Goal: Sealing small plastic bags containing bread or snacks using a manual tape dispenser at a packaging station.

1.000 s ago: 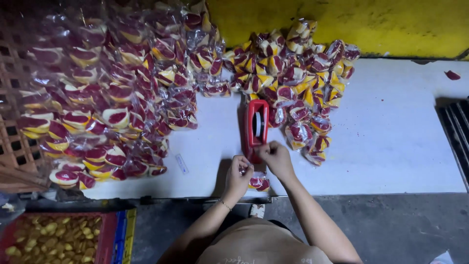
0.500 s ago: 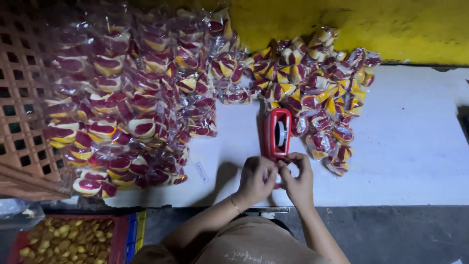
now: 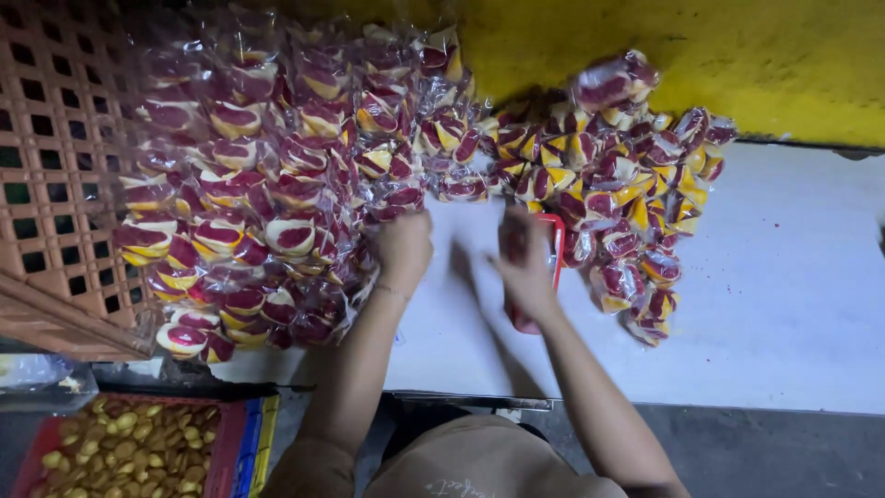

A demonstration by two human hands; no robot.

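left hand (image 3: 403,247) at red-yellow packets (image 3: 258,194); right hand (image 3: 525,263) seemingly on red sealer (image 3: 544,277)

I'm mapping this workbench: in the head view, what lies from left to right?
Brown lattice crate → big pile of wrapped red-and-yellow sweets → left hand → right hand on the red tool → smaller pile of sweets → bare white tabletop.

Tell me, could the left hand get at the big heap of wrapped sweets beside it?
Probably yes. The left hand is already at the edge of the big heap of wrapped sweets, with nothing between them. The right hand is apart, over the red tool.
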